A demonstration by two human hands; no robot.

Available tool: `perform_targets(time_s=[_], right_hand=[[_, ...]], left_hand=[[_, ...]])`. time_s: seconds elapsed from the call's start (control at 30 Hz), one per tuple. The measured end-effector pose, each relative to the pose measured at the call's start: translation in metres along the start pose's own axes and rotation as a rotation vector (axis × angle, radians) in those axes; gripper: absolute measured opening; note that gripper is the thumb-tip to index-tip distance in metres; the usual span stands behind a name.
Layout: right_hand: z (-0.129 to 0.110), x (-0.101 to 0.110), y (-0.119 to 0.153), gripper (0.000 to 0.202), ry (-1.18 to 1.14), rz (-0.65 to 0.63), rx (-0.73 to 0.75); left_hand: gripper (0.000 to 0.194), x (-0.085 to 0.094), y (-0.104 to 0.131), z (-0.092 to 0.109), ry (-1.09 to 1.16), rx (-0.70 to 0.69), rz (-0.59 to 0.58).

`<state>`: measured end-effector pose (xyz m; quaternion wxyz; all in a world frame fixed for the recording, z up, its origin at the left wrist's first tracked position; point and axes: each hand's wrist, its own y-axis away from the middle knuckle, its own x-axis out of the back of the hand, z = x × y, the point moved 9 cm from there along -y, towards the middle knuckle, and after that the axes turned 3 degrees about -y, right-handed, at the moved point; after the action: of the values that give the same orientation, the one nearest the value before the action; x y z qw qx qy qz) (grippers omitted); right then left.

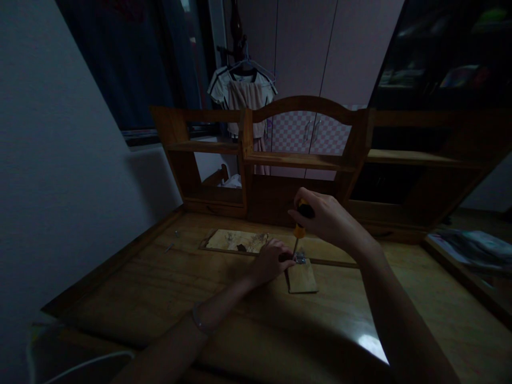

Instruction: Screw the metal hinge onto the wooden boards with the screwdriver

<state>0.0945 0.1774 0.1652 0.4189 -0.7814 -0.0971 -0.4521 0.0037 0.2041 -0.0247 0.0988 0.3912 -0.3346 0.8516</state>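
My right hand (330, 216) is wrapped round the yellow-and-black handle of a screwdriver (299, 231), which stands nearly upright, its shaft pointing down. The tip meets a small metal hinge (301, 259) lying at the top edge of a small square piece of wood (303, 280). My left hand (272, 261) rests beside the hinge, thumb and fingers closed in close to the screwdriver's tip. What those fingers pinch is too small and dark to make out. Behind the hinge runs a long wooden strip (336, 250), partly covered by my hands.
A wooden desk (240, 325) carries a shelf unit (300, 159) along its back. Left of my hands lies a pale, stained panel (224, 240). Small metal pieces (169, 248) sit farther left. Papers (476, 249) are stacked at the right. The room is dim.
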Motion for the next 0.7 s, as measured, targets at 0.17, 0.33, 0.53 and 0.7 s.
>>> perform_targets(time_s=[0.17, 0.33, 0.53, 0.7], right_hand=[[-0.006, 0.000, 0.003, 0.033, -0.081, -0.095, 0.006], [0.004, 0.001, 0.002, 0.024, -0.028, -0.046, -0.047], [-0.004, 0.001, 0.004, 0.029, -0.018, -0.075, 0.013], [-0.010, 0.002, 0.006, 0.026, 0.034, -0.062, -0.006]], left_hand=[[0.018, 0.003, 0.000, 0.000, -0.037, 0.014, 0.014], [0.019, 0.003, -0.001, 0.000, -0.016, -0.011, 0.035], [0.019, 0.004, -0.002, 0.003, -0.006, -0.037, 0.028], [0.020, 0.008, -0.002, 0.009, -0.063, -0.067, 0.053]])
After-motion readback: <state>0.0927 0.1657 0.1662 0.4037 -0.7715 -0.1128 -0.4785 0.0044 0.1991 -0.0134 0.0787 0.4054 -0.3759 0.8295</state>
